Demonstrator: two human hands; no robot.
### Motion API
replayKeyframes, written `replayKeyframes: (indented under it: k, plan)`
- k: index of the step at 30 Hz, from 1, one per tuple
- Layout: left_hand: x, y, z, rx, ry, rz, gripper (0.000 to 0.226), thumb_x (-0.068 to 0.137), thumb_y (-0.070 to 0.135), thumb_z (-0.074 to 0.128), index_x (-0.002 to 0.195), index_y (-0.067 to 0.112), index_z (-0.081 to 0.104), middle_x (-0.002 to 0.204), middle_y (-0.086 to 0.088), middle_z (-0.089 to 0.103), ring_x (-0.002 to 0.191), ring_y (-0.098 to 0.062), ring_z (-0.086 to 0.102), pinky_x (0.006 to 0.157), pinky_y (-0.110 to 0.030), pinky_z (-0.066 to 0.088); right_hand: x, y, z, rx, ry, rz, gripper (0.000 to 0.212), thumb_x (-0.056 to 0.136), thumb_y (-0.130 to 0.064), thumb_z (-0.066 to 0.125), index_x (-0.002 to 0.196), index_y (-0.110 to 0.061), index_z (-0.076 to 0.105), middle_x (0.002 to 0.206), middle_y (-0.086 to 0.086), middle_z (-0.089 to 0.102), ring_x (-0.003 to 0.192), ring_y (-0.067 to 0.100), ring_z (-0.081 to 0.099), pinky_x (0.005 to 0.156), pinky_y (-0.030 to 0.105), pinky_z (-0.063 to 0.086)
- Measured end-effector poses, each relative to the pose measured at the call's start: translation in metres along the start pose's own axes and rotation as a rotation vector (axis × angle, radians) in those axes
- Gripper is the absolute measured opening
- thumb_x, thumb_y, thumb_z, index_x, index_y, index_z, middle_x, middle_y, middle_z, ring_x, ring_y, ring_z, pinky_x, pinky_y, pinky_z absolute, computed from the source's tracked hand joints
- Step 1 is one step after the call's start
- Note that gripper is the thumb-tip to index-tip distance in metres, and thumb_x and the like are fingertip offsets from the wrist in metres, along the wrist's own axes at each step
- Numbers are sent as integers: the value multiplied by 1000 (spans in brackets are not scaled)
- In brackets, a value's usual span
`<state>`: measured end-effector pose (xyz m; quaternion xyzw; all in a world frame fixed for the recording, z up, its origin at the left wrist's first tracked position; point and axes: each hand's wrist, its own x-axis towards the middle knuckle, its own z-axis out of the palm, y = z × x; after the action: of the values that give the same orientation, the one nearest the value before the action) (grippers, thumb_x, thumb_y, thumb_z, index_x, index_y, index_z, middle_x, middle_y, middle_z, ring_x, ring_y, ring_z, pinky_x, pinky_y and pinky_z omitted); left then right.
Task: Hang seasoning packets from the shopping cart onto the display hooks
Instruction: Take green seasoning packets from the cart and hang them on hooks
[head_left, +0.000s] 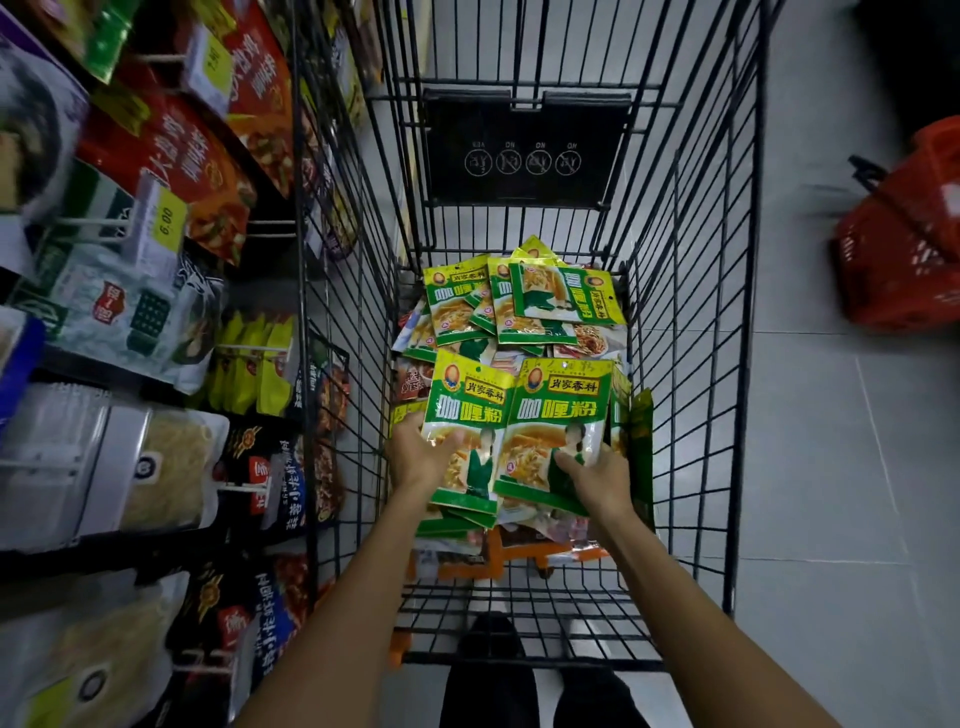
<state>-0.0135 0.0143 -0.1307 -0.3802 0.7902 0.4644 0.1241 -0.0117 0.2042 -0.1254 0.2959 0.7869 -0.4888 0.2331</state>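
Observation:
Both my hands are inside the black wire shopping cart (691, 364). My left hand (421, 454) grips a green and yellow seasoning packet (467, 415) by its lower left side. My right hand (597, 478) holds a second, matching packet (558, 426) at its lower right. Both packets are lifted above a pile of more packets (519, 306) on the cart floor. Display hooks (236, 347) with hanging goods line the shelving on the left; one row holds yellow-green packets (260, 364).
The display rack on the left is crowded with red pouches (171, 150), noodle bags (161, 467) and yellow price tags (166, 221). A red shopping basket (904, 244) sits on the grey tiled floor to the right. My legs stand behind the cart.

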Motion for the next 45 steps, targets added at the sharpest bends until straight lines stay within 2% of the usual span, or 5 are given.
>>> replayKeyframes:
  k: [20,30,33,41,45]
  plan:
    - [-261,142,-243,-442,778,570,33,84,27,70,108,6,63,96,-16,69,89,-25,65,54,-14,42,-198,-250,-95,87,-515,-808,32,79,-40,74,95,-12,68,96,15,71,89,25,68,76,41,52]
    - [-494,103,-364,-511,1327,648,20,81,29,72,99,25,65,95,9,69,89,-3,64,72,-19,50,-433,-302,-97,160,-974,-1257,52,81,-42,70,64,-15,30,45,-16,36,43,-1,35,45,10,29]
    - [-561,83,-390,-463,1476,646,18,82,25,72,86,38,60,88,21,65,78,14,60,65,-9,46,-502,-299,-85,162,-1098,-1283,69,79,-46,71,99,16,50,101,26,58,93,37,57,85,46,48]
    - [-696,19,-450,-455,1712,559,28,84,34,69,110,36,59,112,11,65,106,-6,60,91,-35,49,-656,-278,-29,123,-1379,-1336,28,79,-42,71,75,-26,48,69,-1,34,69,-6,49,66,23,46]
    - [-739,-13,-478,-438,1795,544,62,82,36,70,133,7,50,133,-8,56,124,-23,51,104,-46,42,-713,-266,-2,120,-1446,-1351,39,80,-40,71,73,-16,41,76,-6,37,69,10,43,61,27,31]
